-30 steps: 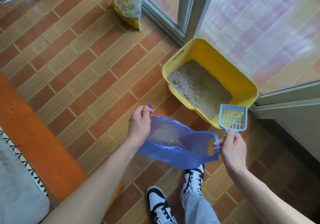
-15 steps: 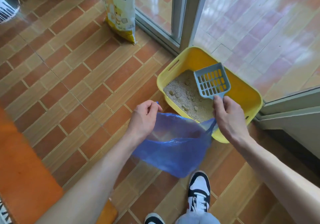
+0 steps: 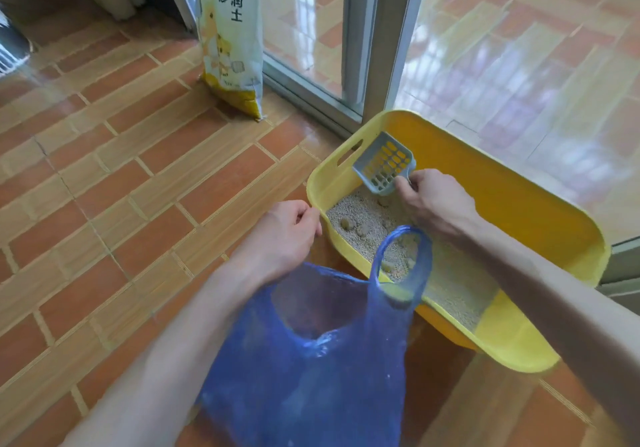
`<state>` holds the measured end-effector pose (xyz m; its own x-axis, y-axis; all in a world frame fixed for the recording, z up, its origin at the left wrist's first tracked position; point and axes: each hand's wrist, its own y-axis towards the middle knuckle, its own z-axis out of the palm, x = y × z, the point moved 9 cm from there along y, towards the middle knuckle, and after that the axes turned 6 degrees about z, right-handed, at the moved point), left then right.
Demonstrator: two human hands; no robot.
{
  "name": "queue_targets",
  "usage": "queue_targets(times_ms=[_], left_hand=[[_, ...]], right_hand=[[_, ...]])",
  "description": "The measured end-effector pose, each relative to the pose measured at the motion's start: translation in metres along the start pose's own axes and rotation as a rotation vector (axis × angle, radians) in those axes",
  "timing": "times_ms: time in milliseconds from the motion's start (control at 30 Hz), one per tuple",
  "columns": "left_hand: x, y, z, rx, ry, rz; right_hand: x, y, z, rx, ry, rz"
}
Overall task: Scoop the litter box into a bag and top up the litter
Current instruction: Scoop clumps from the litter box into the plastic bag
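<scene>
A yellow litter box (image 3: 526,204) sits on the tiled floor by the glass door, holding pale litter with several clumps (image 3: 349,224). My right hand (image 3: 433,201) grips the handle of a grey-blue slotted scoop (image 3: 384,162), whose head is tilted over the box's far left end just above the litter. My left hand (image 3: 284,235) has its fingers curled and holds up one side of a blue plastic bag (image 3: 311,360). The bag hangs open beside the box's near rim, its free handle loop standing up in front of the litter.
A tall white and yellow bag of cat litter (image 3: 232,41) stands upright against the sliding-door frame (image 3: 381,31) at the back. Brown brick-pattern tiles cover the floor to the left. A white slatted object (image 3: 10,48) sits at the far left edge.
My right hand let go of the bag's right side and carried the scoop from beside the box into its far left end. The view moved closer and lower; the bag now hangs from my left hand.
</scene>
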<state>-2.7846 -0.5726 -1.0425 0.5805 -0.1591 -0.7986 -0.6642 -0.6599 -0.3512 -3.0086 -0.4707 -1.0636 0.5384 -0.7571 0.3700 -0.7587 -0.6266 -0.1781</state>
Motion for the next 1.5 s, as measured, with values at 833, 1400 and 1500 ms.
queue_targets(times_ms=[833,1400,1500], left_hand=[[-0.02,0.006,0.006,0.114,0.412,0.117],[0.003,0.005,-0.008,-0.056,0.023,0.216],[0.007,0.008,-0.012,-0.073,-0.05,0.2]], right_hand=[[-0.056,-0.04,0.028,0.162,-0.03,-0.101],[-0.015,-0.005,0.068,-0.002,-0.36,-0.179],[-0.009,0.0,0.072,-0.018,-0.381,-0.222]])
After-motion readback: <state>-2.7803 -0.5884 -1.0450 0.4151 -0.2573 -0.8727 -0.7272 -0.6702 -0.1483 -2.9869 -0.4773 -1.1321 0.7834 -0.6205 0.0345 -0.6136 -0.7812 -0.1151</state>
